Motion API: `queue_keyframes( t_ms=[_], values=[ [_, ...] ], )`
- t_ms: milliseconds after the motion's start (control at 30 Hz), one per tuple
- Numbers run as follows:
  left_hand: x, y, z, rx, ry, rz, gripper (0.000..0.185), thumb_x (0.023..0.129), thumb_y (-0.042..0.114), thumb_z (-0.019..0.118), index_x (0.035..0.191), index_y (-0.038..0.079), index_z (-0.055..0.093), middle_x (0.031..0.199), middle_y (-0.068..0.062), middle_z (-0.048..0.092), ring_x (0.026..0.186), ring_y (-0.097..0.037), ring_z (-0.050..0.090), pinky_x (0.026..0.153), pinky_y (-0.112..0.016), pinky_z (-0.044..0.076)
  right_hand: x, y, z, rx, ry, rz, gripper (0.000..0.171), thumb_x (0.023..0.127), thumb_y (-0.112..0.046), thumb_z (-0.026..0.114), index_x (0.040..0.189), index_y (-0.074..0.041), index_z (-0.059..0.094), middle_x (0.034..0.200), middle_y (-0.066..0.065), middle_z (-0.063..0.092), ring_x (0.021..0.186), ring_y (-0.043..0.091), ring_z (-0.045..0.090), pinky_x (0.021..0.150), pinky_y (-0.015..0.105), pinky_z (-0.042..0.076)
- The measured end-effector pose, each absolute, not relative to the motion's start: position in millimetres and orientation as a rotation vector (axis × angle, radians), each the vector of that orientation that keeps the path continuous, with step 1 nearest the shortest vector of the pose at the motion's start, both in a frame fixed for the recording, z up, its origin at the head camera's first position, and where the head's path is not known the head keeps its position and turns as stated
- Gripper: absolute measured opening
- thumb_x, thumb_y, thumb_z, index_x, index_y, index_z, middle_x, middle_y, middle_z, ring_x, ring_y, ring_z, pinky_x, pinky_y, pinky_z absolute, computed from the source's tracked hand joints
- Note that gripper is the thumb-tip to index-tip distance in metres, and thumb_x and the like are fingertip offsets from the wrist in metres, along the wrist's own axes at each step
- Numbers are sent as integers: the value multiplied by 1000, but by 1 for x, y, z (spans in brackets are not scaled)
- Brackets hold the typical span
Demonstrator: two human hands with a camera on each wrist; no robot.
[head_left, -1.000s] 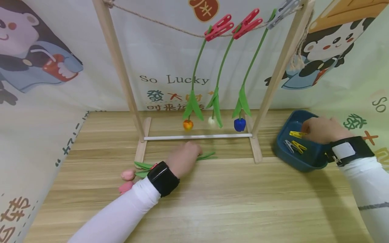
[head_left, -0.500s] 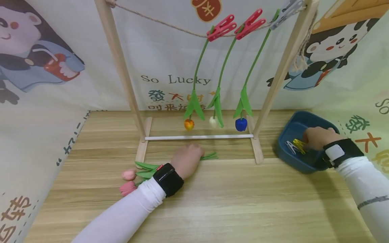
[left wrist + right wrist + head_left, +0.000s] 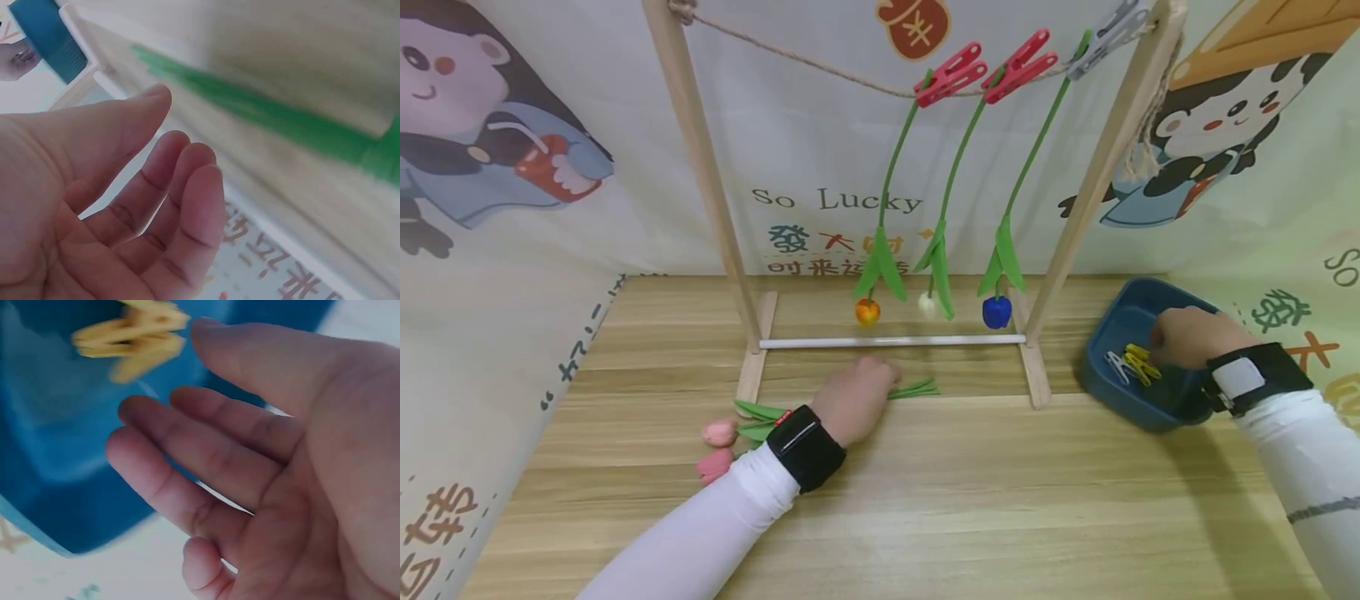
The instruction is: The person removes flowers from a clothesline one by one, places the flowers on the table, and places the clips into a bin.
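Observation:
My left hand (image 3: 868,379) lies over the green stems (image 3: 913,388) of two pink tulips (image 3: 718,432) on the wooden table, just in front of the rack. In the left wrist view the left hand (image 3: 178,128) has relaxed fingers that hold nothing, and a green stem (image 3: 281,122) lies beyond them. My right hand (image 3: 1159,343) reaches into a blue tray (image 3: 1120,396) beside yellow pegs (image 3: 1141,363) and a grey peg (image 3: 1116,365). In the right wrist view the right hand (image 3: 165,369) is spread with nothing in it, just short of the yellow pegs (image 3: 134,337).
A wooden rack (image 3: 700,167) carries a string with two red pegs (image 3: 951,73) and a grey peg (image 3: 1108,29). From them hang an orange tulip (image 3: 867,312), a white one (image 3: 927,306) and a blue one (image 3: 996,312). Printed cloth walls stand behind and at both sides.
My right hand has drawn back a little toward the right inside the tray, away from the yellow pegs. My left hand has stayed on the stems.

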State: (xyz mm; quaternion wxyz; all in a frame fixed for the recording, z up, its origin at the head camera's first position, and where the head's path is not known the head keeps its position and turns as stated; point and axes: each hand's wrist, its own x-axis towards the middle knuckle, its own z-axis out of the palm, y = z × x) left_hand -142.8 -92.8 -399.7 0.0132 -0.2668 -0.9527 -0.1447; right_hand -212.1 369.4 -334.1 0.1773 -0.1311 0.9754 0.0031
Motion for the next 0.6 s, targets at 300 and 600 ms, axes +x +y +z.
queue_keyframes(
  t_ms=[300,600],
  values=[
    [-134,-102,-347,-781,-2887,-576,25,93,1,79,118,4,77,111,-11,73,102,-28,72,83,-41,61,-191,321,-254,-563,2868,10,36,95,-14,79,119,11,67,100,17,75,89,33,71,76,53,62],
    [-139,-114,-294,-682,-2452,-865,19,96,11,81,112,2,76,98,-10,70,88,-24,66,74,-35,57,-151,252,-173,-876,3082,17,31,91,-10,86,116,1,71,93,5,75,80,24,70,67,42,62]
  ],
)
